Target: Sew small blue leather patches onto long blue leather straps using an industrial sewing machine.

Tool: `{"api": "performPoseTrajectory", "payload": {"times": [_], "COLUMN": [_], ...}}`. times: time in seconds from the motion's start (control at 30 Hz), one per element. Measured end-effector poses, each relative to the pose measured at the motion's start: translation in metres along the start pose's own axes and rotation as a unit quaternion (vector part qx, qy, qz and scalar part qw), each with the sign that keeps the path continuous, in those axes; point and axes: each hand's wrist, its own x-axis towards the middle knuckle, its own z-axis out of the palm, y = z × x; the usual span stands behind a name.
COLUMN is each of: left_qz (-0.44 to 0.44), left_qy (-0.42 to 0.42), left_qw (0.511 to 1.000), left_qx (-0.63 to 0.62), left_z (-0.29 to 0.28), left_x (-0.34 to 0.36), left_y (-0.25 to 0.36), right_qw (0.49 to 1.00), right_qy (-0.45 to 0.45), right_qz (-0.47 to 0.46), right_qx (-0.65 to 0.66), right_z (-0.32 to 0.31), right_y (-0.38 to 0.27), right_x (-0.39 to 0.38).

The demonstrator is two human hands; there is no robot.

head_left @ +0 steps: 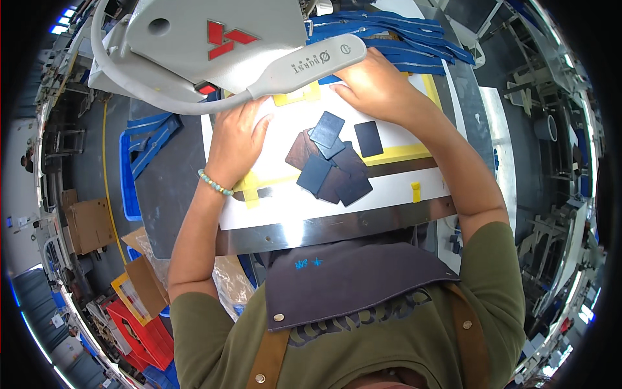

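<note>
My left hand [234, 139] rests on the white work surface [272, 146], below the sewing machine head. Its thumb stands apart and its fingers stretch forward, their tips hidden under the lamp arm. To the right, my right hand [382, 91] reaches in beside the grey lamp [308, 65]. Its thumb points left, while the lamp covers most of the fingers; whatever they touch is hidden. Between and nearer than the hands lies a loose pile of dark blue and brown rectangular pieces [314, 174]. One dark piece [369, 139] lies apart, right of the pile.
The grey sewing machine head [175, 39] fills the upper left. Blue zipper strips [402, 45] lie at the back; more strips [152, 139] hang over a blue bin [126, 175] at left. Yellow tape [395, 154] marks the surface. A metal edge [337, 227] runs in front.
</note>
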Motion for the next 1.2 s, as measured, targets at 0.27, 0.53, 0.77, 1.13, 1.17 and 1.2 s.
{"api": "performPoseTrajectory", "payload": {"times": [0.27, 0.53, 0.77, 1.13, 1.17, 1.2], "left_qz": [0.065, 0.135, 0.027, 0.002, 0.012, 0.022], "left_qy": [0.023, 0.046, 0.033, 0.028, 0.034, 0.041], "left_qw": [0.997, 0.984, 0.992, 0.976, 0.979, 0.981], "left_qx": [0.034, 0.105, -0.121, -0.214, -0.2, -0.186], "left_z": [-0.002, -0.015, -0.003, -0.001, -0.002, -0.003], "left_x": [0.003, 0.002, -0.009, -0.006, -0.005, -0.005], "left_y": [-0.001, 0.014, 0.025, 0.02, 0.02, 0.02], "right_qw": [0.98, 0.958, 0.933, 0.924, 0.928, 0.933], "right_qy": [-0.176, -0.194, -0.272, -0.323, -0.308, -0.293], "right_qz": [0.053, -0.061, -0.161, -0.166, -0.172, -0.177], "right_qx": [0.082, 0.204, 0.171, 0.121, 0.118, 0.115], "right_z": [-0.021, -0.075, -0.093, -0.091, -0.091, -0.091], "right_y": [-0.018, -0.048, -0.107, -0.106, -0.105, -0.105], "right_x": [0.012, 0.003, -0.007, -0.013, -0.014, -0.014]}}
